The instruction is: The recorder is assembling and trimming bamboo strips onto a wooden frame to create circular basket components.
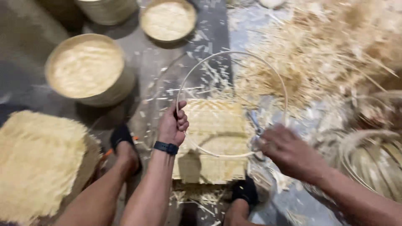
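Observation:
My left hand (172, 124), with a black band at the wrist, grips the left side of a thin pale bamboo hoop (234, 53). The hoop is held over a square woven bamboo mat (214, 125) lying on the floor between my feet. My right hand (289, 150) is blurred by motion at the hoop's lower right edge, next to a small bluish tool (253, 121); whether it grips the tool or the hoop I cannot tell.
Round woven baskets stand at the left (86, 69) and the top (168, 20). A stack of woven mats (35, 163) lies at the lower left. A heap of bamboo shavings (326, 54) fills the upper right. Coiled bamboo strips (372, 159) sit at the right.

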